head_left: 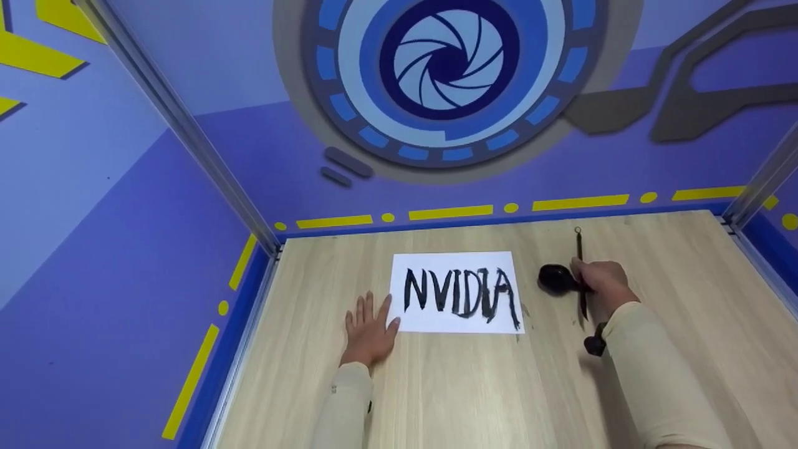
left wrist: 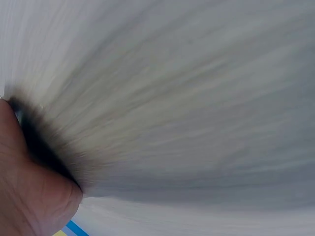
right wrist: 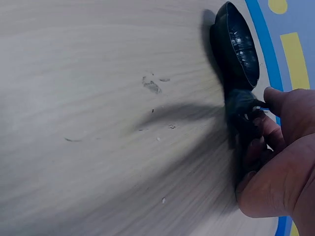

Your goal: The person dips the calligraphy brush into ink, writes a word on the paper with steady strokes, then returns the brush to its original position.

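A white sheet of paper (head_left: 458, 263) bears large black brushed letters reading NVIDIA. My left hand (head_left: 369, 330) lies with fingers spread at the sheet's left edge, thumb and forefinger by its border. To the right of the paper, my right hand (head_left: 603, 280) grips a dark writing brush (head_left: 580, 246), its looped end pointing to the back wall and its dark tip toward me. Just left of that hand sits a glossy black dish (head_left: 555, 278). In the right wrist view the dish (right wrist: 235, 46) stands beyond my curled fingers; the brush is mostly dark blur there.
Everything lies on a light wooden tabletop (head_left: 461, 399). Dark smudges (right wrist: 151, 84) mark the wood near the dish. A blue and purple printed wall (head_left: 249, 168) closes off the back, with side panels left and right.
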Motion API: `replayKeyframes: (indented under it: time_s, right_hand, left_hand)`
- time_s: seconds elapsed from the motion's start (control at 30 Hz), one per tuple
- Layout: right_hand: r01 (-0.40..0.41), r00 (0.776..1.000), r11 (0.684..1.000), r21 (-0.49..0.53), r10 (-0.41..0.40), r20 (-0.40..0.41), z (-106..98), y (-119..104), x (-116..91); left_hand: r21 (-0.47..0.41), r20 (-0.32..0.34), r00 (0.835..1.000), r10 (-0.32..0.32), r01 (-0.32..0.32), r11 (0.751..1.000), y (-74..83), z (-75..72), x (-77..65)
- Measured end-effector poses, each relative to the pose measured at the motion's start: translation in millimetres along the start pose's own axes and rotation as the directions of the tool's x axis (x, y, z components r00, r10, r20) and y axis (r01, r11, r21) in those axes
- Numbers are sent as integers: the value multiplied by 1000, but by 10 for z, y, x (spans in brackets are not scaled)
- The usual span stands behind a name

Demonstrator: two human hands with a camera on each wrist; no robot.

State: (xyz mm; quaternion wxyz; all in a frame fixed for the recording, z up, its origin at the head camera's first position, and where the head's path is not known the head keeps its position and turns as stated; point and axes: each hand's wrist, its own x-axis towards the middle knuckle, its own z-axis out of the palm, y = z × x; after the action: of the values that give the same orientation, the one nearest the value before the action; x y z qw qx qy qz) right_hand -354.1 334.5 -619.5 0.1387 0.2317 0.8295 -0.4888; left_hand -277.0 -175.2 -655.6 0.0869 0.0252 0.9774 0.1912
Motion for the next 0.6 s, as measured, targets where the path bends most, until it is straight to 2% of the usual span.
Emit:
replayKeyframes:
  time_s: [0.2,0.33,0.6]
  right_hand:
    - [-31,1000,999,-9,31,0,-13,2,-9]
    - [-30,1000,999,-16,30,1,-7,-11,-9]
    - [-9,1000,993,-116,10,7,1,-30,-4]
  left_hand:
    - [-6,9,1000,-6,6,1000,23,-20,-5]
    - [-11,-13,1000,-5,5,1000,26,-16,-2]
    - [-24,-31,1000,-3,2,1000,8,23,-13]
